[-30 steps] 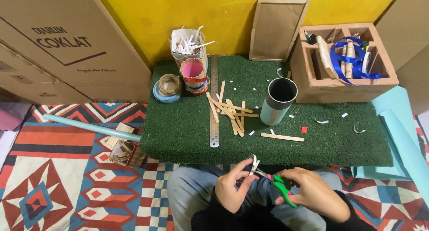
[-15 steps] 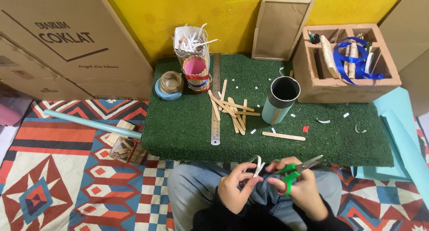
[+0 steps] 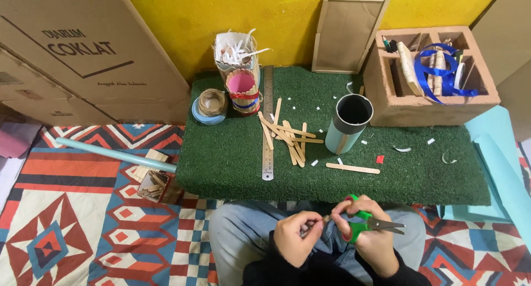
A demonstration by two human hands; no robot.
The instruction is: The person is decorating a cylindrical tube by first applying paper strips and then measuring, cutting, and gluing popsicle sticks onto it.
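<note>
At the frame's bottom, my right hand (image 3: 362, 236) grips green-handled scissors (image 3: 371, 224), blades nearly shut, beside my left hand (image 3: 293, 237), whose grip pinches a small stick (image 3: 316, 224) for control.

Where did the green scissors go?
The green scissors are in the person's right hand, low in the head view over the lap, just in front of the green mat's near edge.
</note>
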